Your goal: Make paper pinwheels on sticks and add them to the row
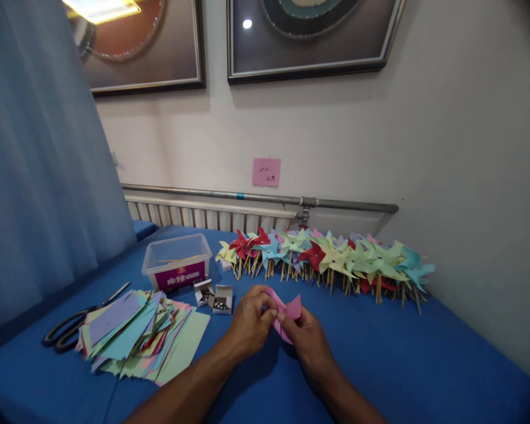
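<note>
Pinching pink paper (291,310): left hand (251,323), right hand (307,338); tub label (179,276) unreadable.

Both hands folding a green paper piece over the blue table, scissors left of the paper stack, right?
Not quite: the paper piece is pink, not green. The head view shows the left hand and right hand holding it over the blue table, scissors left of the paper stack.

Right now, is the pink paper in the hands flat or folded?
Folded. The pink paper has corners bent inward toward its middle, pinched between the left hand and right hand above the blue table.
</note>
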`<action>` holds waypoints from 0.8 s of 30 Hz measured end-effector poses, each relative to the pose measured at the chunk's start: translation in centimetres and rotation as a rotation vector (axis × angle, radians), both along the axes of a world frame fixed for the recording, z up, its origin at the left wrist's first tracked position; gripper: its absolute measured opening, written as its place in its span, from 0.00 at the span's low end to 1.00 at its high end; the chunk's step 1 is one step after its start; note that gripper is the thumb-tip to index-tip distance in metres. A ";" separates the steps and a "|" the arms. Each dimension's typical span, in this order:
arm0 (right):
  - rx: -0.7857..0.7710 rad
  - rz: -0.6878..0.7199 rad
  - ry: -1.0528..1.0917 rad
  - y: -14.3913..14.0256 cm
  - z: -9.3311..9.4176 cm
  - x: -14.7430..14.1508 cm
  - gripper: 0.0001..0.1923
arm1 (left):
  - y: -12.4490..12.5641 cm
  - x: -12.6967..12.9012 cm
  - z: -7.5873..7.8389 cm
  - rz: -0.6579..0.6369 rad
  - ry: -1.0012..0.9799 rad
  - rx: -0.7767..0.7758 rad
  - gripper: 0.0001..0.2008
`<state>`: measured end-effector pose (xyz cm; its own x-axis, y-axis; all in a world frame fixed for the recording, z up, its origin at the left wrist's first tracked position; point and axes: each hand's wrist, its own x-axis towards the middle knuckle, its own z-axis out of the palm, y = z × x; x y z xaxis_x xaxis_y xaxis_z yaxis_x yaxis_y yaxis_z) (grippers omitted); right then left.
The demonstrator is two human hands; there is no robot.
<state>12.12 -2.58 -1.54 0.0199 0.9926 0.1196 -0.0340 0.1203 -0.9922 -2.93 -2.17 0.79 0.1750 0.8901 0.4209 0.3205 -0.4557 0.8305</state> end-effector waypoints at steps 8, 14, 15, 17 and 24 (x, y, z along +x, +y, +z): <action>-0.042 -0.025 0.157 0.9 -0.7 0.5 0.25 | 0.6 0.0 0.5 0.134 -0.414 -0.316 0.08; -0.036 0.031 0.145 0.8 -1.0 0.5 0.26 | 0.4 0.2 0.7 -0.116 -0.598 -0.654 0.17; -0.034 0.024 0.120 0.8 -0.9 0.5 0.26 | 0.3 0.2 0.6 -0.107 -0.589 -0.640 0.17; -0.035 -0.001 0.072 0.6 -0.6 0.4 0.25 | 0.4 0.4 0.5 -0.085 -0.579 -0.602 0.17; -0.026 -0.019 -0.034 0.2 -0.2 0.2 0.16 | 0.6 0.8 -0.4 -0.094 -0.559 -0.608 0.16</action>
